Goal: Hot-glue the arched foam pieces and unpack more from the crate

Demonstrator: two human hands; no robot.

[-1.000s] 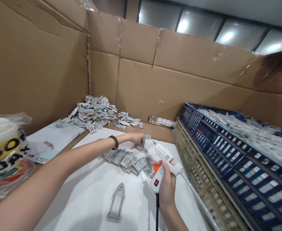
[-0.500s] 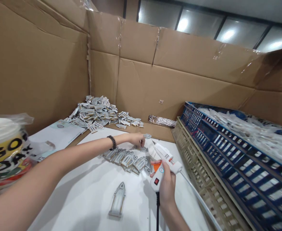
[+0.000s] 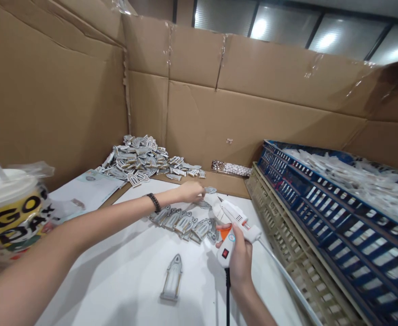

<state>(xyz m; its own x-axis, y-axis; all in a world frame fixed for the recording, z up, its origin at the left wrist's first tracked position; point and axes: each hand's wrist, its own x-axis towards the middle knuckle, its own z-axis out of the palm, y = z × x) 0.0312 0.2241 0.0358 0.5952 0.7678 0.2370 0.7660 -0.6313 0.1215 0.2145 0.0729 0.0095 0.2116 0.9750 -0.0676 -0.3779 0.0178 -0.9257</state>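
My right hand [image 3: 241, 256] is wrapped round a white glue gun [image 3: 235, 216] with an orange trigger; its nozzle points up and left. My left hand [image 3: 194, 192] reaches across to the far side of the white tabletop [image 3: 127, 271], its fingers pinched together. Whatever they hold, if anything, is too small to make out. Just beside those fingers lies a grey arch-shaped piece [image 3: 204, 205], with another arched piece [image 3: 210, 190] behind it. A row of overlapping arched pieces [image 3: 183, 222] lies below my left wrist. One single arched piece [image 3: 172, 278] rests nearer to me.
A heap of arched pieces [image 3: 138, 156] is piled at the back left. A narrow tray of small beads [image 3: 231, 168] stands by the cardboard wall [image 3: 192, 108]. Stacked crates, blue [image 3: 321, 199] over beige [image 3: 280, 231], line the right. A drink cup [image 3: 12, 213] is at left.
My left hand has lifted slightly away from the flat piece below it and turned. My right hand keeps hold of the glue gun. The whole view has shifted a little.
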